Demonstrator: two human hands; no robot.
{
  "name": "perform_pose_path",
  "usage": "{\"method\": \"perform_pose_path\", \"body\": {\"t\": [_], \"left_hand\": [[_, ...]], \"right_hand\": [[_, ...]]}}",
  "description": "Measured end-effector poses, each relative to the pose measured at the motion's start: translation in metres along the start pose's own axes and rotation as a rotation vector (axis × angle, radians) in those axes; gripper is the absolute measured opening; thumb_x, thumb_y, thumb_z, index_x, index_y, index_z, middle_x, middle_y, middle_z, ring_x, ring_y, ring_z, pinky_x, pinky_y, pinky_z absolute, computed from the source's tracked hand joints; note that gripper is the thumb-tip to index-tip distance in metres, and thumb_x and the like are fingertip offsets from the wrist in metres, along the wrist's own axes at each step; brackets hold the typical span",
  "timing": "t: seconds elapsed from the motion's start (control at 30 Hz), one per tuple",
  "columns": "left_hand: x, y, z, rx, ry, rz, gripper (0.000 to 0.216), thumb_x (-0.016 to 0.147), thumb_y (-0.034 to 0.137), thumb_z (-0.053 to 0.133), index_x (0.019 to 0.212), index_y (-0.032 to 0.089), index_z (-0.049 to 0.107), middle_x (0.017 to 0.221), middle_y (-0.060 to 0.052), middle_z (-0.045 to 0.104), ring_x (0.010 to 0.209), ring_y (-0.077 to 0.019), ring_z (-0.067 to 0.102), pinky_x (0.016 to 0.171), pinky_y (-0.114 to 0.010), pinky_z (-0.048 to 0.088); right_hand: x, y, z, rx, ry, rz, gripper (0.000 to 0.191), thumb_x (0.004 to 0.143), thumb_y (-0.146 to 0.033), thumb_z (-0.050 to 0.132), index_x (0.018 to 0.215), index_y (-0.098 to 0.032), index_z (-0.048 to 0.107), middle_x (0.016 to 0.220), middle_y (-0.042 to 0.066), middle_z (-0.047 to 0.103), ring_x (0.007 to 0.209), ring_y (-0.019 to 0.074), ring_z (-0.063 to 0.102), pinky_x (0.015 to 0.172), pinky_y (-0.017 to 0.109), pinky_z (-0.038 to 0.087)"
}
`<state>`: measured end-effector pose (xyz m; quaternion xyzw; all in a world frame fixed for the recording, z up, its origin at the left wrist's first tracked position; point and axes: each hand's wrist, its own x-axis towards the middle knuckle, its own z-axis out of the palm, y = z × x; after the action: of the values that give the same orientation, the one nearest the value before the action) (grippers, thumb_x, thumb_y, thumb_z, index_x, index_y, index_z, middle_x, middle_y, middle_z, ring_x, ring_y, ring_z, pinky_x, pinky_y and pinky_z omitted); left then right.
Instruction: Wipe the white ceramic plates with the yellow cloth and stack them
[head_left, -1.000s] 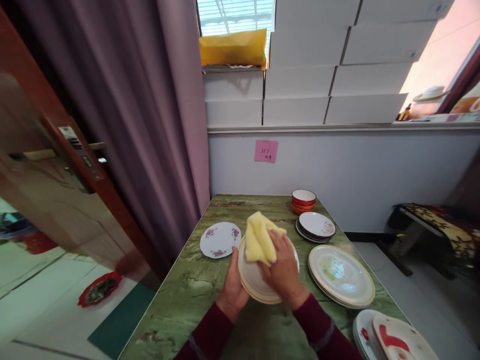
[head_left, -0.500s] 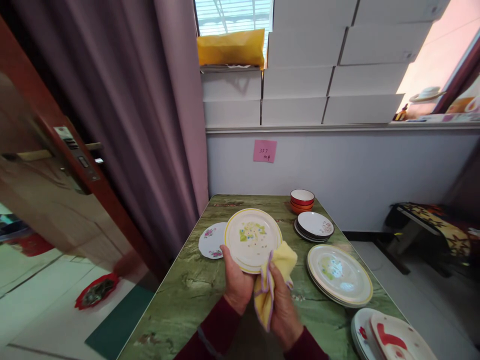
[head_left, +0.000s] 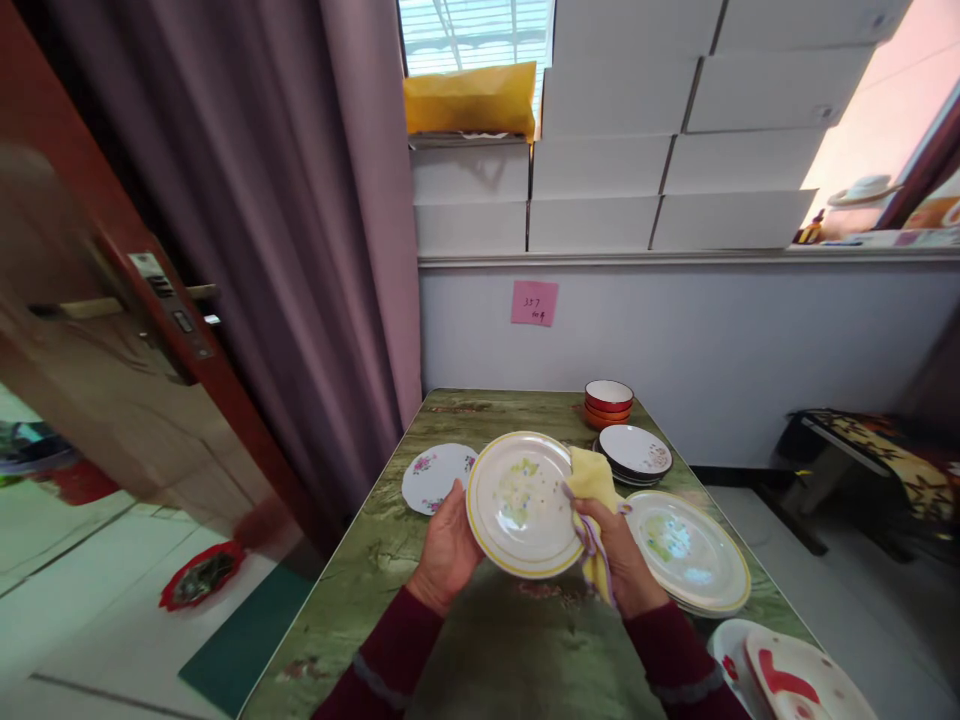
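Observation:
I hold a white plate with a yellow rim and a faded green-yellow pattern (head_left: 521, 500) above the green table (head_left: 375, 570), its face tilted toward me. My left hand (head_left: 448, 548) grips its left edge. My right hand (head_left: 619, 555) is closed on a yellow cloth (head_left: 592, 500) and pinches the plate's right edge through the cloth. Both sleeves are dark red.
On the table lie a small floral plate (head_left: 431, 478) at left, a stack of yellow-rimmed plates (head_left: 694, 555) at right, a stack of small plates (head_left: 636, 452), red bowls (head_left: 607, 402) at the back, and red-patterned plates (head_left: 795, 680) near right. A curtain and a door stand left.
The plate was turned face up from being wiped on its back. My right hand with the cloth moved from below the plate to its right edge, and the plate sank slightly.

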<state>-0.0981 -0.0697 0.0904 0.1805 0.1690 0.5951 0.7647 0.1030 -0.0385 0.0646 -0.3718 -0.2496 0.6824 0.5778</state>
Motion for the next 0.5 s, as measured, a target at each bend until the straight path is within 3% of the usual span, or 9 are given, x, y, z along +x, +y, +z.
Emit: {"method": "perform_pose_path", "body": {"t": [0.1, 0.17, 0.27, 0.33, 0.37, 0.43, 0.5], "left_hand": [[0.002, -0.004, 0.003, -0.014, -0.089, -0.149, 0.057, 0.098, 0.046, 0.041, 0.145, 0.016, 0.047, 0.134, -0.014, 0.063, 0.133, -0.0328, 0.051, 0.117, -0.05, 0.029], [0.005, -0.012, 0.002, -0.018, -0.119, -0.174, 0.059, 0.098, 0.05, 0.038, 0.147, 0.017, 0.045, 0.137, -0.014, 0.061, 0.136, -0.0323, 0.048, 0.118, -0.05, 0.026], [0.012, -0.022, -0.005, -0.026, -0.118, -0.06, 0.063, 0.098, 0.056, 0.034, 0.148, 0.019, 0.044, 0.14, -0.013, 0.059, 0.139, -0.0303, 0.043, 0.119, -0.049, 0.023], [0.017, -0.025, -0.008, -0.026, -0.116, 0.009, 0.068, 0.095, 0.063, 0.033, 0.147, 0.019, 0.045, 0.141, -0.013, 0.057, 0.141, -0.0302, 0.04, 0.12, -0.048, 0.023], [0.019, -0.025, -0.01, -0.026, -0.112, 0.026, 0.071, 0.094, 0.066, 0.033, 0.146, 0.019, 0.046, 0.142, -0.013, 0.057, 0.142, -0.0302, 0.04, 0.12, -0.048, 0.023], [0.022, -0.025, -0.011, -0.025, -0.09, 0.043, 0.073, 0.093, 0.069, 0.033, 0.144, 0.019, 0.049, 0.14, -0.013, 0.059, 0.141, -0.0301, 0.041, 0.12, -0.047, 0.023], [0.021, -0.028, -0.01, -0.023, -0.066, 0.005, 0.072, 0.093, 0.068, 0.033, 0.141, 0.017, 0.053, 0.136, -0.013, 0.062, 0.139, -0.0296, 0.044, 0.12, -0.045, 0.025]], "right_hand": [[0.006, -0.011, -0.002, -0.13, -0.073, -0.044, 0.05, 0.061, -0.027, 0.077, 0.108, -0.016, 0.067, 0.092, 0.006, 0.076, 0.081, 0.0244, 0.073, 0.07, 0.032, 0.059], [0.01, -0.019, -0.001, -0.285, -0.085, -0.123, 0.047, 0.063, -0.031, 0.076, 0.108, -0.016, 0.069, 0.098, 0.009, 0.076, 0.091, 0.0275, 0.071, 0.08, 0.037, 0.057], [0.009, -0.026, -0.004, -0.731, 0.087, -0.356, 0.051, 0.07, -0.042, 0.073, 0.112, -0.015, 0.069, 0.111, 0.014, 0.072, 0.105, 0.0337, 0.067, 0.091, 0.046, 0.052], [0.002, -0.02, -0.006, -1.002, 0.239, -0.551, 0.068, 0.072, -0.049, 0.073, 0.129, -0.014, 0.059, 0.126, 0.018, 0.065, 0.115, 0.0372, 0.061, 0.096, 0.05, 0.049], [-0.003, -0.012, -0.007, -1.09, 0.249, -0.646, 0.075, 0.073, -0.05, 0.072, 0.137, -0.015, 0.052, 0.134, 0.019, 0.059, 0.12, 0.0375, 0.057, 0.099, 0.051, 0.048], [-0.016, 0.009, -0.005, -1.185, 0.105, -0.821, 0.079, 0.08, -0.047, 0.068, 0.147, -0.016, 0.039, 0.144, 0.019, 0.05, 0.13, 0.0352, 0.049, 0.106, 0.051, 0.044], [-0.029, 0.034, 0.002, -1.245, -0.137, -0.944, 0.07, 0.089, -0.04, 0.06, 0.149, -0.016, 0.035, 0.147, 0.018, 0.046, 0.137, 0.0324, 0.043, 0.111, 0.05, 0.04]]}}
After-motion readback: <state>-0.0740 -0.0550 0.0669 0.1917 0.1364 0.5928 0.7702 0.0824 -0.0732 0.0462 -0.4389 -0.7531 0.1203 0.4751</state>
